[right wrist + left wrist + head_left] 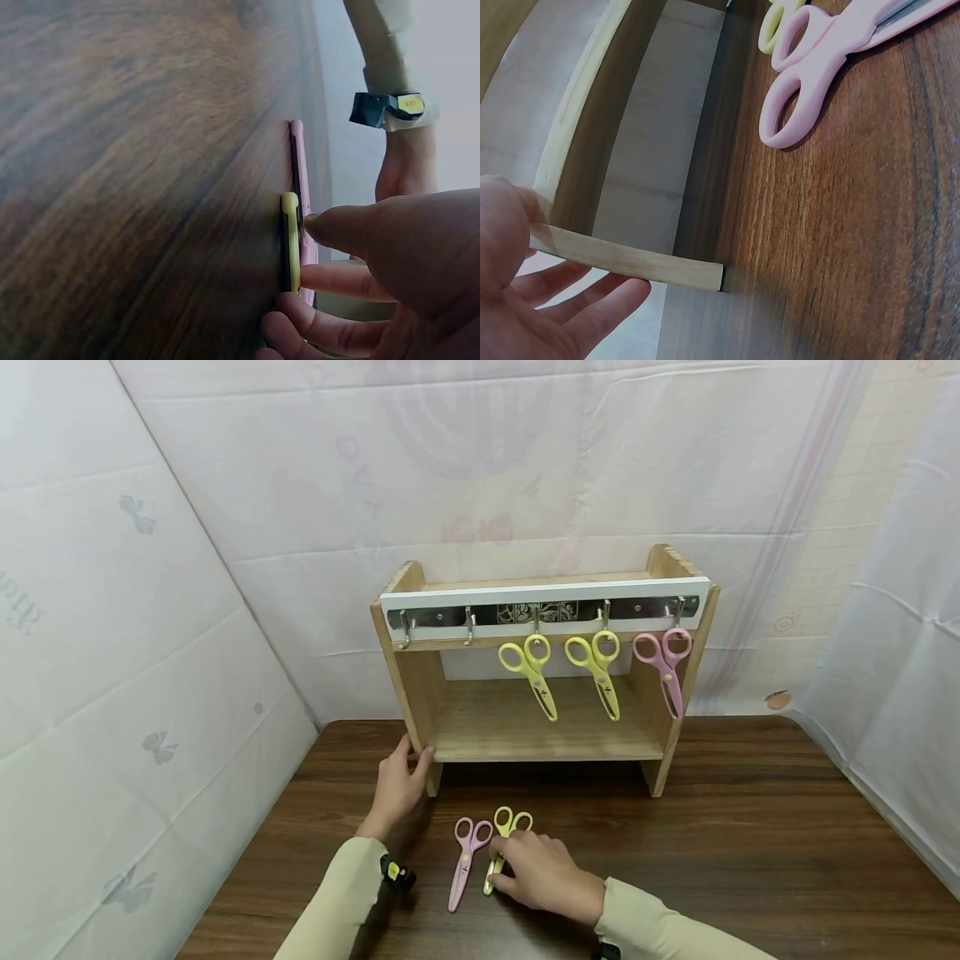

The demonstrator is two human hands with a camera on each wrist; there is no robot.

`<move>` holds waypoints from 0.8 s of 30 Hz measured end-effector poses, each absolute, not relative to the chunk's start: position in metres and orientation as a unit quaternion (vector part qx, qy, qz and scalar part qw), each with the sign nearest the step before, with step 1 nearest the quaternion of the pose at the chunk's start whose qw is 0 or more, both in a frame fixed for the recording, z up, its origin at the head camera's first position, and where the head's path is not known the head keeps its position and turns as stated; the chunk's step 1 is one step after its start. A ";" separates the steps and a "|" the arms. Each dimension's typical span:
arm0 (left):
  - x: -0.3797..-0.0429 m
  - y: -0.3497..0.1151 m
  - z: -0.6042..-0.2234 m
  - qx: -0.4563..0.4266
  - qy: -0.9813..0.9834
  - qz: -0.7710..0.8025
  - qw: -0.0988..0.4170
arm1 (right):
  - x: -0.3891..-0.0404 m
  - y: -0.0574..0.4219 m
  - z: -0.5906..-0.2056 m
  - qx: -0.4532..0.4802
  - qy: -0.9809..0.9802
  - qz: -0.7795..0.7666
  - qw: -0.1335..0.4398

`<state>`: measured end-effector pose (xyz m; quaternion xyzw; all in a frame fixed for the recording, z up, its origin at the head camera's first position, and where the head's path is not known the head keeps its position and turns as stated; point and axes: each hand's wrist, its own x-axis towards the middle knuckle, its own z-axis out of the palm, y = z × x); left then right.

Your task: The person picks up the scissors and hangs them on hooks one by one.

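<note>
My left hand grips the lower left side panel of a small wooden shelf, thumb on the inner side and fingers outside. Over the table, my right hand has curled fingers about a pair of yellow scissors, which lies flat; thumb and fingertips are at it in the right wrist view. Just left of these lies a pair of pink scissors, handles toward the shelf. Two yellow scissors and one pink pair hang from hooks on the shelf's front rail.
The white hook rail runs along the shelf's upper front, with two bare hooks at its left end. Dark wood-grain table lies around the shelf. White cloth hangs behind and at both sides.
</note>
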<state>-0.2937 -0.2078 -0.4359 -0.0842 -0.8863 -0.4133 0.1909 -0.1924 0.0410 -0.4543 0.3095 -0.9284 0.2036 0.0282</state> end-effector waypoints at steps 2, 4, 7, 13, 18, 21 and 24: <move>-0.294 -0.208 -0.436 -0.084 -0.886 -0.413 0.193 | -0.192 0.041 -0.455 0.310 -0.928 0.202 0.032; -0.294 -0.208 -0.436 -0.085 -0.886 -0.412 0.195 | -0.192 0.041 -0.455 0.310 -0.928 0.202 0.034; -0.294 -0.208 -0.436 -0.085 -0.886 -0.412 0.194 | -0.191 0.041 -0.455 0.310 -0.929 0.201 0.036; -0.294 -0.207 -0.436 -0.088 -0.885 -0.415 0.193 | -0.191 0.043 -0.457 0.305 -0.932 0.194 0.033; -0.294 -0.207 -0.436 -0.088 -0.883 -0.418 0.192 | -0.189 0.050 -0.459 0.305 -0.933 0.187 0.042; -0.294 -0.208 -0.436 -0.088 -0.883 -0.418 0.192 | -0.188 0.056 -0.459 0.306 -0.933 0.187 0.038; -0.294 -0.209 -0.436 -0.090 -0.883 -0.417 0.195 | -0.187 0.064 -0.456 0.316 -0.929 0.192 0.023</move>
